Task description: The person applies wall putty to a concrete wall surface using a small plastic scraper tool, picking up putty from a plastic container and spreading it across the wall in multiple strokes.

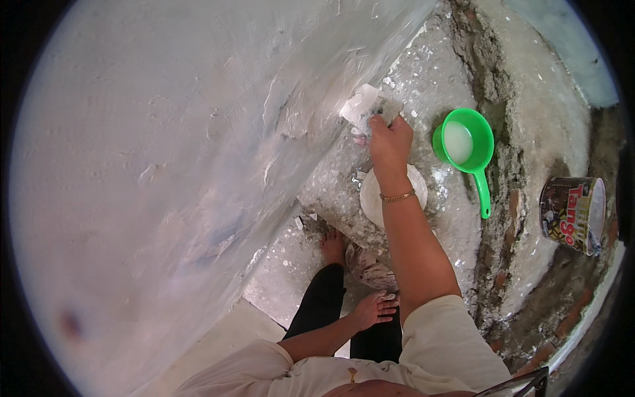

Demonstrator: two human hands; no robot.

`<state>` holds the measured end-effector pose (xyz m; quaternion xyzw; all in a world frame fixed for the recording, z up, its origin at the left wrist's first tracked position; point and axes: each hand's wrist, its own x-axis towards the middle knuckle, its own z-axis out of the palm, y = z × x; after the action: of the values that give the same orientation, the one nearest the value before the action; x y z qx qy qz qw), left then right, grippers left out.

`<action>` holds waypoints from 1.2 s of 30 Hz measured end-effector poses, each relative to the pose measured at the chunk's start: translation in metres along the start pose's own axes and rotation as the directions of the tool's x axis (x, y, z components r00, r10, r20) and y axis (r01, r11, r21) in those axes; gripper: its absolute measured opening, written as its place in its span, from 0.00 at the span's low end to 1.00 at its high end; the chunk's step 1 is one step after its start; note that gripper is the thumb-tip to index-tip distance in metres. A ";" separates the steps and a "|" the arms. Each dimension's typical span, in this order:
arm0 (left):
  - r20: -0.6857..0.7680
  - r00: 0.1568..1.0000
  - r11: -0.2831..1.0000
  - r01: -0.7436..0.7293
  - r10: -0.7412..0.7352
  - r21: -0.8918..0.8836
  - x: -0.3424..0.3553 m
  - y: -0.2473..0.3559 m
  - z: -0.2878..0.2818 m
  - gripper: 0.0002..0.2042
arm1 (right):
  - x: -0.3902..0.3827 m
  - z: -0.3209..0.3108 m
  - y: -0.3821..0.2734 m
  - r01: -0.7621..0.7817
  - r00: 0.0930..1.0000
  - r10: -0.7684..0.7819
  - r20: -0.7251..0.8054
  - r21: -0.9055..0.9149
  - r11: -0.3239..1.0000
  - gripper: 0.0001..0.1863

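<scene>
My right hand [391, 142] is stretched forward, low beside the wall. Its fingers are closed round a flat scraper [366, 106], whose broad face is smeared with white plaster. The scraper is close to the foot of the white-coated wall [198, 132]; I cannot tell if it touches. Beneath my right forearm lies a round white container or lid [372, 198], partly hidden by the arm. My left hand [376, 311] is over my thigh, fingers stretched out and spotted with white, gripping nothing visible. A green dipper [486, 142] with milky white liquid stands right of my right hand.
A printed brown tub [559, 205] lies at the far right. A rough, broken strip of ground [496, 99] with exposed brick runs alongside the splattered floor [456, 241]. Near my bare foot [333, 246] is a crumpled, whitish bag-like thing [367, 268].
</scene>
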<state>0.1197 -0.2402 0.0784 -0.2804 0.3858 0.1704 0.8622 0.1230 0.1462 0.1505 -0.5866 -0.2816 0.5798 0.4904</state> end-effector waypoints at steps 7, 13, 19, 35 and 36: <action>-0.036 0.992 0.931 -0.099 0.119 0.351 0.020 -0.012 -0.006 0.22 | -0.025 0.037 -0.040 0.399 0.913 -0.392 0.108 -0.431 0.809 0.06; 0.021 0.965 0.913 -0.256 0.263 0.319 0.084 -0.035 -0.057 0.22 | -0.074 0.048 -0.048 0.723 0.666 -0.719 0.198 -0.408 0.557 0.06; -0.092 0.974 0.879 -0.145 0.208 0.454 0.016 0.009 0.029 0.23 | -0.045 0.003 -0.029 0.374 0.926 -0.370 -0.074 0.049 0.926 0.06; 0.004 0.959 0.940 -0.279 0.284 0.194 0.068 -0.023 -0.005 0.27 | -0.083 0.034 -0.008 0.793 0.605 -0.757 0.247 -0.266 0.548 0.17; 0.004 0.958 0.939 -0.282 0.287 0.196 0.055 -0.017 0.005 0.27 | -0.081 0.031 -0.012 0.795 0.603 -0.759 0.246 -0.263 0.546 0.17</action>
<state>0.1669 -0.2459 0.0454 -0.1381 0.4476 0.2513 0.8470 0.0824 0.0860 0.1989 -0.4466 -0.6341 0.2727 0.5693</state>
